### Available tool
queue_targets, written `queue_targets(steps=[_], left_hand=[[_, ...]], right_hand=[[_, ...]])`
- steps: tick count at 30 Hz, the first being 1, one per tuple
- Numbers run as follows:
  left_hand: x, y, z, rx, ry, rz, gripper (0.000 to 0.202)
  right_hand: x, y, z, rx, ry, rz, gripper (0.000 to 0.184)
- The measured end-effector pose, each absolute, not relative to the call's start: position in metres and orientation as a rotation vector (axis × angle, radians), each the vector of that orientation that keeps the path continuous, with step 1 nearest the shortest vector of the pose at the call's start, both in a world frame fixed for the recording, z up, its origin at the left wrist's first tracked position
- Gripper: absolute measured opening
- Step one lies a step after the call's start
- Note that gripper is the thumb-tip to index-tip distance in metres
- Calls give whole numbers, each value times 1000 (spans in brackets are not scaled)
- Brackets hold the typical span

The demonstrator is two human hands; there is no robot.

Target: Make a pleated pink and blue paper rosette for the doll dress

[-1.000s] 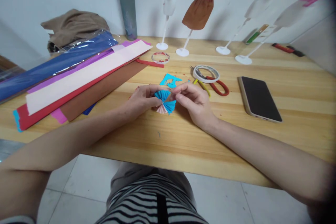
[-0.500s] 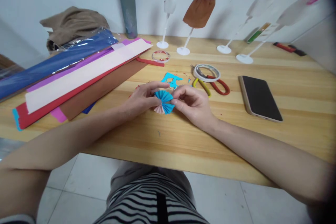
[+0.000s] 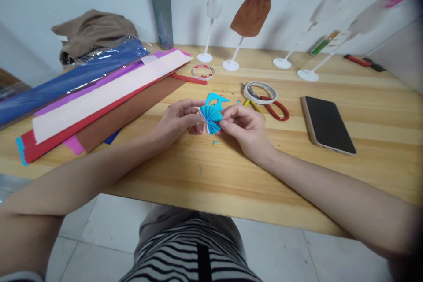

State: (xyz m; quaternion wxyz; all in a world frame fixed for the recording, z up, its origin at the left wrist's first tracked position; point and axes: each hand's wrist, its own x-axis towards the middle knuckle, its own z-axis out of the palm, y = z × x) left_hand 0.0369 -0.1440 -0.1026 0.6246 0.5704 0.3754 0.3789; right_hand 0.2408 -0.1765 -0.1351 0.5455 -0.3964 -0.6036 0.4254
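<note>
Between my hands is a pleated paper rosette (image 3: 211, 116), blue with a pale pink part on its left side, held just above the table. My left hand (image 3: 181, 119) pinches its left edge between thumb and fingers. At its right edge, the thumb and forefinger of my right hand (image 3: 246, 125) are closed on the blue folds. Behind it lies a cut-up piece of blue paper (image 3: 218, 98), partly hidden by the rosette. A small blue scrap (image 3: 215, 142) rests on the wood just in front of it.
Scissors with red and yellow handles (image 3: 279, 110) lie under a white tape roll (image 3: 261, 91). A phone (image 3: 328, 124) is at right. Stacked coloured paper sheets (image 3: 109, 97) cover the left. Small mannequins on stands (image 3: 230, 65) and a bottle (image 3: 161, 13) line the wall.
The rosette has moved slightly right and up and turned, showing less pink below. My left fingers have shifted their hold. A blue scrap now shows on the table below it.
</note>
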Motion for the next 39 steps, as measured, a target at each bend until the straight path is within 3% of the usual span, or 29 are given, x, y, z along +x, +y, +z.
queue_targets(steps=[3,8,11,22,30,39], left_hand=[[36,-143,-103,1277,885,846,48],[36,-147,-101,1262,837,688,80],[39,-151,-101,1235,855,714,88],[47,-156,-107,1197,814,790,79],[42,-145,-115,1170,794,897,81],[40,-143,-116,1373,767,823,77]], right_hand=[[240,-174,-137,-910,-1306,1116,25],[240,-172,-136,-915,-1242,1163,27],[239,-173,-134,-935,-1296,1143,27],[238,-176,-133,-923,-1419,1095,24],[239,-178,-134,-928,-1446,1112,35],[238,-179,-133,-971,-1519,998,15]])
